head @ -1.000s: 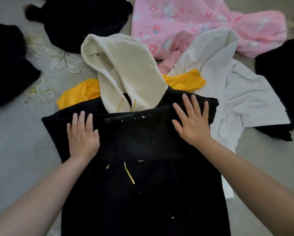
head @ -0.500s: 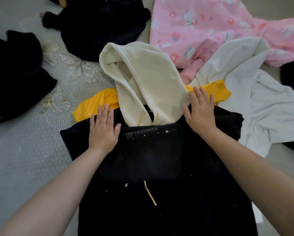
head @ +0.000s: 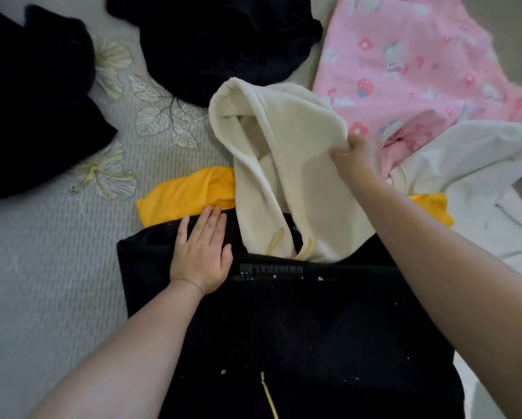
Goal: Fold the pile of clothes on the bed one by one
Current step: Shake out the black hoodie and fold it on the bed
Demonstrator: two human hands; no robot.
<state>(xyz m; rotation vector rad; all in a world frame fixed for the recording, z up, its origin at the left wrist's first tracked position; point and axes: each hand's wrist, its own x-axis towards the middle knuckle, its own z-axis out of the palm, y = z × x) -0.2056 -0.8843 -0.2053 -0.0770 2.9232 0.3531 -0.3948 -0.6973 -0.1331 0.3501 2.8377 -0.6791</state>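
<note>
Hood gripped on a black hoodie spread over the bed.

From the head view, the black hoodie [head: 299, 328] was laid flat on the grey bed [head: 42, 282], its cream hood [head: 271, 164] stretched away from the person. The left hand [head: 200, 252] was pressed flat on the hoodie's shoulder, fingers straight and together, holding nothing. The right hand [head: 357, 155] was curled round the hood's far edge, the fabric pinched in the fingers. A yellow garment [head: 187, 195] was tucked under the hood; a pink printed garment [head: 404, 71], a white garment [head: 480, 182] and dark clothes [head: 223, 40] were scattered beyond.
</note>
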